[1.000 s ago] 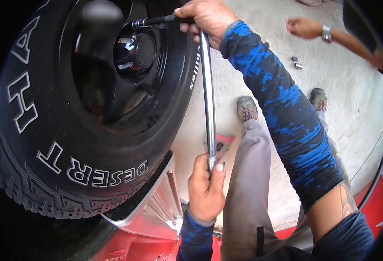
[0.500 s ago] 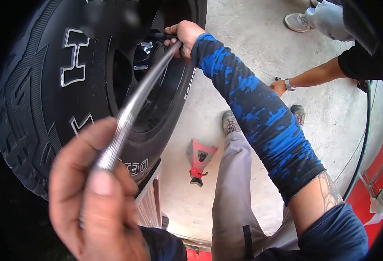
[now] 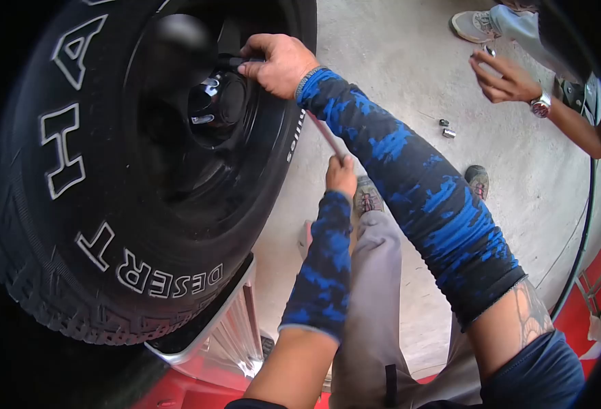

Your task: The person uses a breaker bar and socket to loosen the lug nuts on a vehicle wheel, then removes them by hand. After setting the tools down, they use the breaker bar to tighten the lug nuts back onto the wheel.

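A large black tyre (image 3: 62, 238) with raised white lettering fills the left side, mounted on a black wheel (image 3: 198, 191). My right hand (image 3: 283, 65) is closed at the wheel's hub, its fingers around the dark head (image 3: 231, 61) of a long metal breaker bar. The bar's shaft (image 3: 328, 136) passes behind my right wrist and slants down toward me. Lower down, my left hand (image 3: 341, 176) is closed around the bar's handle end. Beside my right fingers sits the dark centre hub (image 3: 229, 102). Where the bar's head meets the wheel is partly hidden.
A co-worker's hand (image 3: 508, 78) with a wristwatch holds a small metal piece at the upper right. Two small sockets (image 3: 448, 133) lie on the concrete floor (image 3: 403, 88). My shoes stand below. A dark hose (image 3: 583, 232) runs down the right, near red bodywork.
My left hand swung the bar's handle away from near the camera, down and right. My right hand stays at the hub. The co-worker's hand rose from the floor, leaving sockets visible there.
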`<state>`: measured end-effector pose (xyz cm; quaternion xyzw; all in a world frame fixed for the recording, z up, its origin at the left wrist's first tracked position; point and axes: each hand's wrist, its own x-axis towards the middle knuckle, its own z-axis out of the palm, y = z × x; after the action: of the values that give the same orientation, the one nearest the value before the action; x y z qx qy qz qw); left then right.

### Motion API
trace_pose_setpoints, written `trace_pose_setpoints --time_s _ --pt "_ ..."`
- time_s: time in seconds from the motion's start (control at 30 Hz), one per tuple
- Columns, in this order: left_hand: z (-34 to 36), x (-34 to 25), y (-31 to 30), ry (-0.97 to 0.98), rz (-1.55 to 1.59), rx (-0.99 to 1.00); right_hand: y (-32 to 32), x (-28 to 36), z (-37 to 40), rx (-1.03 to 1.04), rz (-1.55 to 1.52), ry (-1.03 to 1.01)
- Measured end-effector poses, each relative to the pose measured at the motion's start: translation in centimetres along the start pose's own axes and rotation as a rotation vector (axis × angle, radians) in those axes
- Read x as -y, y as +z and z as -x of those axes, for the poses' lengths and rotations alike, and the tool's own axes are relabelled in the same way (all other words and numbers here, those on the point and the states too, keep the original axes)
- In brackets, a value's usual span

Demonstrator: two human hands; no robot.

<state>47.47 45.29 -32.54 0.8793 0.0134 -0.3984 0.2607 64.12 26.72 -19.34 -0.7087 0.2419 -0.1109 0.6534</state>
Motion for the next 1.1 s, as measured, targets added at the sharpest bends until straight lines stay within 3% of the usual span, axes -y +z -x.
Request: trace_pose_setpoints --time_s 0.07,0.13,0.2,0.33,0.37,0.43,0.5,0.57,0.6,0.67,0.7,0.8,0.9,0.93,1.03,1.07,1.1 --pt "-0.9 -1.9 2.4 0.094 0.023 0.046 -2.6 0.8 0.9 -0.004 0.235 -0.118" --pt "-0.2 -4.8 3.2 0.271 0.077 0.118 -5.8 0.3 2.1 0.021 0.186 -0.097" --pt "1.1 -4.9 2.8 0.292 0.009 0.182 -7.8 -1.6 2.8 -0.012 0.109 -0.041" --pt "10.0 1.3 -2.5 0.036 -0.168 0.231 -5.9 -5.2 4.4 -0.017 -0.063 0.168" --pt "13.1 -2.1 -5.8 -0.071 -0.129 0.269 -5.1 -4.9 4.4 0.006 -0.094 0.196" --pt "17.2 -3.8 -9.9 -0.128 -0.068 0.154 -3.9 -3.8 3.8 0.019 -0.173 0.245" --pt "19.8 -6.5 -14.3 -0.087 -0.215 0.106 -3.0 -2.7 2.0 0.147 -0.32 0.499" --pt "22.3 -11.6 -18.2 -0.133 -0.095 0.074 -0.1 -4.3 -0.7 0.106 -0.295 0.359" --pt "22.7 -14.7 -19.5 0.06 -0.07 -0.028 0.6 -3.9 -1.6 0.12 -0.458 0.482" --pt "23.5 -22.2 -21.7 0.201 -0.042 -0.223 0.7 -2.8 -2.5 0.109 -0.801 0.802" --pt "23.6 -25.7 -22.6 0.153 -0.044 -0.308 0.2 -2.2 -2.3 0.096 -0.946 0.925" --pt "20.9 -31.4 -24.3 0.205 -0.201 -0.472 1.5 -3.6 -2.3 0.071 -1.151 0.992" --pt "16.8 -33.8 -25.5 0.372 -0.205 -0.688 2.8 -3.8 -3.3 0.023 -1.073 1.088" --pt "15.0 -32.2 -27.5 0.699 -0.508 -0.689 2.7 -4.0 -3.7 0.038 -1.058 1.089" --pt "16.8 -30.8 -27.0 0.622 -0.681 -0.583 2.7 -4.0 -2.8 0.028 -0.999 1.069" --pt "18.7 -30.5 -26.2 0.298 -0.483 -0.496 2.7 -3.7 -2.3 -0.014 -0.953 0.966" --pt "20.1 -27.2 -26.2 0.302 -0.578 -0.438 2.7 -3.3 -2.1 -0.055 -0.911 0.857"
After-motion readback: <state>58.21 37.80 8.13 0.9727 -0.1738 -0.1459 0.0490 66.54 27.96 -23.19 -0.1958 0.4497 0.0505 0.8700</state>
